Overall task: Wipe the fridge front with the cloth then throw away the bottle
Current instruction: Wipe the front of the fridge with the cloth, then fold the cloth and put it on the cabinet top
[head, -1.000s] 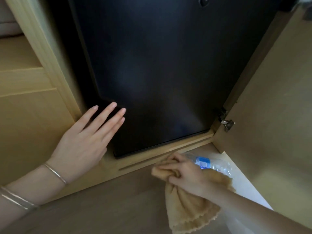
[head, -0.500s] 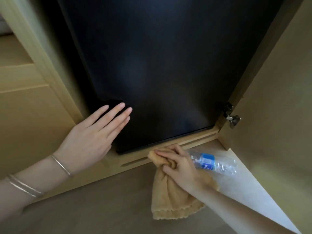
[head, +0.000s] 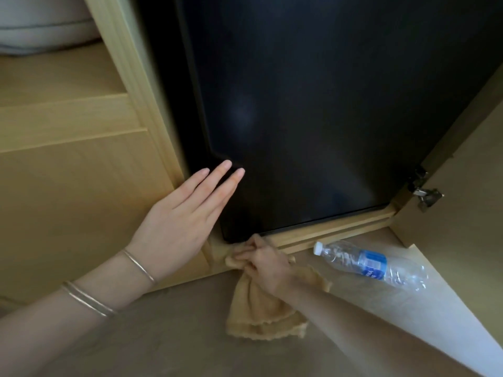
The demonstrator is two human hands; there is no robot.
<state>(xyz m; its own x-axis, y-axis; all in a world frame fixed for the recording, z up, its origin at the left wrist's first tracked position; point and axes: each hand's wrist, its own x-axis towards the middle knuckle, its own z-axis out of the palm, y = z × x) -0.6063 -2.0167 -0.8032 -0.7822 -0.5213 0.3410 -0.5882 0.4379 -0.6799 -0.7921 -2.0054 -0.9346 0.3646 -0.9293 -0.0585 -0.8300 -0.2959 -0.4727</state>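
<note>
The black fridge front fills the wooden cabinet opening. My left hand lies flat with its fingers together against the fridge's lower left corner and the wood frame. My right hand grips a bunched tan cloth and presses it against the wooden sill just below the fridge's bottom left corner; the rest of the cloth hangs onto the floor. A clear plastic bottle with a white cap and blue label lies on its side on the floor, to the right of my right hand and apart from it.
The open wooden cabinet door stands at the right with a metal hinge. Wooden drawer fronts sit at the left, a pale rounded object above them. The floor is greyish brown.
My right hand has slid the cloth leftward along the sill, away from the bottle, which now lies fully uncovered. My left hand has stayed on the fridge corner.
</note>
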